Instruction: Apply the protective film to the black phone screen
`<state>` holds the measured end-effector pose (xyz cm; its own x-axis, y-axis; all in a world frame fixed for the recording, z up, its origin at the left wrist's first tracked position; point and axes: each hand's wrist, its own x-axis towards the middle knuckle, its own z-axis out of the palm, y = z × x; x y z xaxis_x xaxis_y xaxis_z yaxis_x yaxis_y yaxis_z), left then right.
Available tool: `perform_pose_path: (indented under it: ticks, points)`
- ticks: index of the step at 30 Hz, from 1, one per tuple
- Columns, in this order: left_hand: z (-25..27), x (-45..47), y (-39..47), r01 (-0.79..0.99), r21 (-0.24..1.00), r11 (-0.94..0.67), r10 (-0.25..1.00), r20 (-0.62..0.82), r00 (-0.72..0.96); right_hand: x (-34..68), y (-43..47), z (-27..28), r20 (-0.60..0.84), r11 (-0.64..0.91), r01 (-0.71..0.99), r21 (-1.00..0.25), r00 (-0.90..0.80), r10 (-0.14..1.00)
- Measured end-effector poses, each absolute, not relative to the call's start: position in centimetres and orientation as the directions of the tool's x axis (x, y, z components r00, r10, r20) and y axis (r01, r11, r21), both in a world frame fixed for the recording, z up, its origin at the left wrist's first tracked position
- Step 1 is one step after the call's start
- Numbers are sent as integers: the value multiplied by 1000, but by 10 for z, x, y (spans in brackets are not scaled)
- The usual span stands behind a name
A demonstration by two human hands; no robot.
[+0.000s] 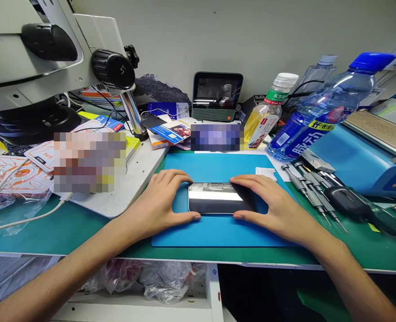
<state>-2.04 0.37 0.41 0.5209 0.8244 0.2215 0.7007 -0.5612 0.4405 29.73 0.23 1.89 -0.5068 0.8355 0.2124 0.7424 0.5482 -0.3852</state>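
Observation:
A smartphone [221,198] with a dark, glossy screen lies lengthwise across a blue mat [214,233], light reflecting in a band over it. My left hand [162,197] grips its left end, thumb on the near edge and fingers on the far edge. At the right end, my right hand [268,203] holds it the same way between thumb and fingers. The phone's underside is hidden. A small white piece of paper or wipe [266,173] rests on the mat behind my right hand.
Several screwdrivers [307,192] and a black tool [347,201] lie to the right, beside a blue machine [359,156]. Two drink bottles, one yellow [261,118] and one blue-capped [321,112], stand behind. A microscope [112,69] overhangs the left. An open drawer [164,299] holds plastic bags.

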Motion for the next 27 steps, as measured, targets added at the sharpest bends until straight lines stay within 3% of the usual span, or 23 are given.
perform_pose_path:
  ticks: [27]
  points:
    - [3, -23, 4, 671, 473, -571, 811, 203, 548, 298, 1, 21, 148, 506, 763, -402, -492, 858]
